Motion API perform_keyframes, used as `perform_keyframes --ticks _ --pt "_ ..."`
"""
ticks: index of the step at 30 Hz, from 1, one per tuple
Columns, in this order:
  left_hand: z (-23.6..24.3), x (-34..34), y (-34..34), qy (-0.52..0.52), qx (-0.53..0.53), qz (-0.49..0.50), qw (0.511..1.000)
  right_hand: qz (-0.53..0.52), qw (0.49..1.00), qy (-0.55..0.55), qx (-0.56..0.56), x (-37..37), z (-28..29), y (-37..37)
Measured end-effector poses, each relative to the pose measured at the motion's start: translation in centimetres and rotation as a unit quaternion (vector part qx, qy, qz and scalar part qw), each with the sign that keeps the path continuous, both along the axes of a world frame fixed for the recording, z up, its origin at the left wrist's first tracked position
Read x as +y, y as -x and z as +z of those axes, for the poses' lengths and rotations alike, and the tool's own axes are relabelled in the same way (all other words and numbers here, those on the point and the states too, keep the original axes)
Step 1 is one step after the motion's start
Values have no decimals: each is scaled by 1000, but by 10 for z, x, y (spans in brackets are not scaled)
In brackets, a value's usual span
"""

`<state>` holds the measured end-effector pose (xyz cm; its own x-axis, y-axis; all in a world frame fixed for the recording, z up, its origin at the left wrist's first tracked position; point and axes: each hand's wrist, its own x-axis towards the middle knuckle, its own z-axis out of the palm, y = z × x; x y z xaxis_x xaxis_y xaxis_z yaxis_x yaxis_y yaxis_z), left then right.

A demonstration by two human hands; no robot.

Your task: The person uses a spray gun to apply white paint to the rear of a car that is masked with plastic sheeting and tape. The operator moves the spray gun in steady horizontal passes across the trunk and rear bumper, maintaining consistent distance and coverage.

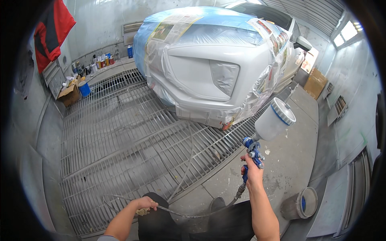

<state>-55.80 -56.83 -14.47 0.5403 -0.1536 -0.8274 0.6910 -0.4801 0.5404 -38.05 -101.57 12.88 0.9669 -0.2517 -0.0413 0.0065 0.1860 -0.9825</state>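
My right hand is closed round the handle of a blue spray gun. On top of the gun sits a translucent white paint cup with a blue-rimmed lid, tilted to the right. An air hose runs from the gun's lower end across my legs. My left hand grips this hose, with a crumpled beige scrap under the fingers. Ahead stands a car whose white bumper is bordered by plastic film and newspaper; the gun is apart from it.
Blue film covers the hood. Metal floor grating spreads at the left. A bucket stands at my right. Cans, a cardboard box and a blue tin line the left side; a carton stands far right.
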Motion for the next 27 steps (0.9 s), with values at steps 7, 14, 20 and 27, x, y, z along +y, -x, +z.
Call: perform_keyframes --ticks 7,14,20,27 --pt "-3 -1 0 0 3 1 1000 8 1000 1 -2 -1 -1 -1" --pt "-1 -1 1 6 5 9 1000 13 1000 2 2 0 -2 -1" --pt "-1 -1 3 1 -1 7 1000 14 1000 9 3 2 0 0" --pt "6 -2 3 0 0 6 1000 13 1000 1 -3 2 1 1"
